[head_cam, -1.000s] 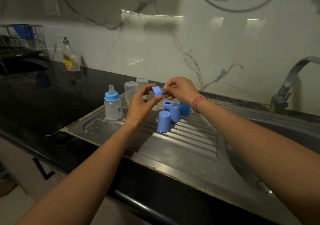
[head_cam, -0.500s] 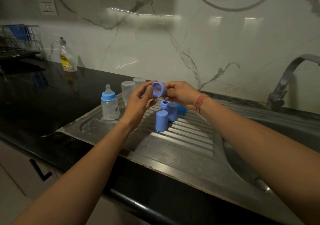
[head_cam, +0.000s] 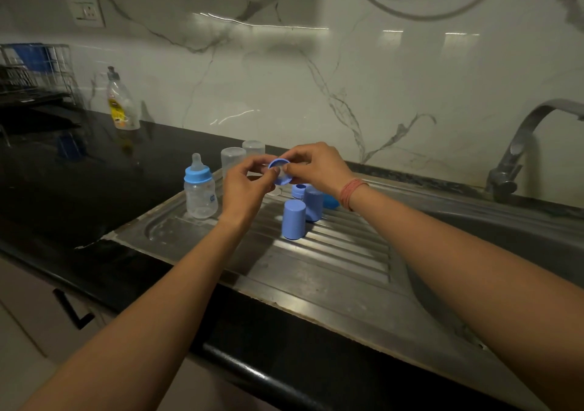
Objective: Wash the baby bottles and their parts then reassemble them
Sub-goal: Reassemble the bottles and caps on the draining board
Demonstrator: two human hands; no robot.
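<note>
The ring [head_cam: 279, 173] is pinched by both the left hand [head_cam: 245, 186] and right hand [head_cam: 317, 167]; the teat should be seated squarely, evenly pulled through.

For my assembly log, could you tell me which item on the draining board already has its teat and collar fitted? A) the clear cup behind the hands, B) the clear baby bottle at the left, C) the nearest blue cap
B: the clear baby bottle at the left of the draining board carries a blue collar and a teat on top.
</note>
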